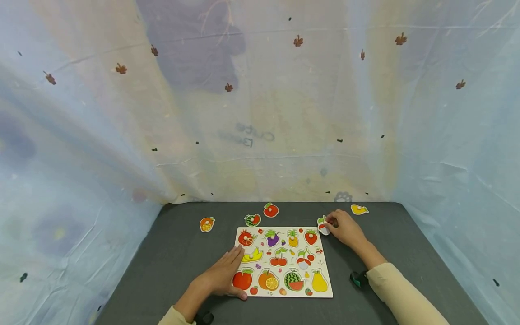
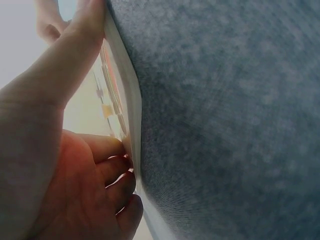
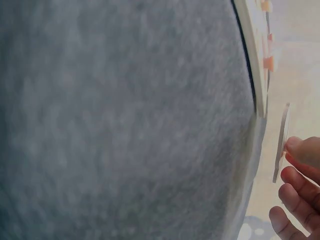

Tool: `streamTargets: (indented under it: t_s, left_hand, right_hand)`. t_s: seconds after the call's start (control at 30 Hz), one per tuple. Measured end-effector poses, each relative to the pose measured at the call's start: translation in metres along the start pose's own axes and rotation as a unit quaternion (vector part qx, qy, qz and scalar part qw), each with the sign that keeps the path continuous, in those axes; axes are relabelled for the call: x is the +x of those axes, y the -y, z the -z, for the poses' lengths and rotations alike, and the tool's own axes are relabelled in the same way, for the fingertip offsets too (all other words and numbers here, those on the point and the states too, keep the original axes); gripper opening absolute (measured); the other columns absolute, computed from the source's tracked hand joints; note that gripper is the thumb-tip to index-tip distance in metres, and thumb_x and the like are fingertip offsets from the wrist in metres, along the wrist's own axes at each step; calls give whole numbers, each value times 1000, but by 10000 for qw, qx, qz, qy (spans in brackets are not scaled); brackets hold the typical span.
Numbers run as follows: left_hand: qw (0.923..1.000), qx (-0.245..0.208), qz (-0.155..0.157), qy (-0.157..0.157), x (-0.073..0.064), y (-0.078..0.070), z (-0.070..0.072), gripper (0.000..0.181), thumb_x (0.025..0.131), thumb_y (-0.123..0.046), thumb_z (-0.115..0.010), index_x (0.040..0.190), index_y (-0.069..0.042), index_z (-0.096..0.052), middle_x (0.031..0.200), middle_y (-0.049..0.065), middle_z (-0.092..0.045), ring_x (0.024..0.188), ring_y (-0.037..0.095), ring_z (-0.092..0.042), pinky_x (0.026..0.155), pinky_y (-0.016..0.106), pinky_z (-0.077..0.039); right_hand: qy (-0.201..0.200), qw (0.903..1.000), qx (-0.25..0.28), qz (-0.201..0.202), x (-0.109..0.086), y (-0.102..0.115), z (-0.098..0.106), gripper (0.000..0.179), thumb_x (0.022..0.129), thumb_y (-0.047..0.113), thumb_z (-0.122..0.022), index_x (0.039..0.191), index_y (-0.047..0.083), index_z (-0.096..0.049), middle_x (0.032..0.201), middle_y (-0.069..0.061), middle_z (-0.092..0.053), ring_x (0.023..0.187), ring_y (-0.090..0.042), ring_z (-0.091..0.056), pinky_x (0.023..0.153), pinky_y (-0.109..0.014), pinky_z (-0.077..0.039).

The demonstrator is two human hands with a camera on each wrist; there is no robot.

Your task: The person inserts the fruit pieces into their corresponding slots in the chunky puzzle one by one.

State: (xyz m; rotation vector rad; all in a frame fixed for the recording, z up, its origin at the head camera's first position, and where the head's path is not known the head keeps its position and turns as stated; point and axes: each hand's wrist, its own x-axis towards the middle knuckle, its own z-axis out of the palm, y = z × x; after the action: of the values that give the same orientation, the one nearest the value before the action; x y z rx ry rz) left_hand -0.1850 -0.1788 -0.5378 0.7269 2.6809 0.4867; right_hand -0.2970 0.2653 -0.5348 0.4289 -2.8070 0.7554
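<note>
A white fruit puzzle board [image 1: 284,292] lies on the dark table. My left hand [image 1: 221,273] rests along its left side, fingers extended onto the board near the bananas [image 1: 253,255] and thumb at the near left corner. In the left wrist view, those fingers [image 2: 122,192] touch the board's edge [image 2: 131,100]. Beyond the far right corner, my right hand [image 1: 345,228] pinches a red and white fruit puzzle piece [image 1: 322,225] with a green leaf. Seen edge-on in the right wrist view, the thin piece [image 3: 281,145] stands away from the grey table surface.
Behind the board lie loose orange [image 1: 206,224], watermelon [image 1: 253,220] and red apple [image 1: 271,210] pieces. A yellow pear piece [image 1: 359,209] lies at the back right. Printed cloth [image 1: 260,171] hangs behind the table [image 1: 170,253] and along both sides.
</note>
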Motion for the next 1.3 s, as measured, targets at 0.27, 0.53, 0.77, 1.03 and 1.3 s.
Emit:
streamTargets:
  t_s: [0.27, 0.53, 0.77, 1.03, 1.3]
  left_hand:
    - [10000, 7, -33, -21, 0, 1, -1, 133, 77, -63, -91, 168, 5, -23, 177, 21, -19, 163, 39, -20, 131, 58, -22]
    - [10000, 28, -20, -17, 0, 0, -1, 133, 76, -62, -91, 168, 6, -22, 177, 21, -19, 163, 39, -20, 131, 58, -22]
    - [10000, 9, 13, 21, 1, 0, -1, 134, 76, -63, -91, 168, 5, -22, 177, 21, -18, 164, 38, -18, 131, 58, -21]
    - [10000, 25, 5, 5, 0, 0, -1, 134, 76, -62, -91, 168, 5, -22, 177, 21, -18, 163, 39, -19, 131, 58, -22]
    - [10000, -13, 18, -7, 0, 0, -1, 133, 76, -62, -92, 168, 5, -23, 177, 21, -19, 163, 39, -19, 130, 59, -22]
  right_hand:
    - [8, 10000, 26, 90, -6, 11, 0, 8, 98, 16, -81, 100, 11, -76, 94, -2, -62, 82, -18, -56, 70, -37, -51]
    - [15, 9997, -66, 219, -14, 22, -3, 10, 97, 17, -82, 101, 11, -76, 94, 0, -61, 82, -16, -55, 68, -35, -51]
    - [58, 9994, -82, 346, -20, 33, -4, 10, 96, 19, -83, 100, 15, -75, 94, 3, -61, 83, -15, -55, 71, -34, -51]
    - [176, 9983, -155, 534, -27, 43, -4, 11, 96, 20, -84, 99, 18, -74, 94, 5, -61, 86, -19, -59, 71, -33, -52]
    - [353, 9970, -160, 668, -34, 50, -7, 13, 94, 22, -86, 95, 19, -73, 94, 6, -61, 85, -18, -59, 72, -32, -52]
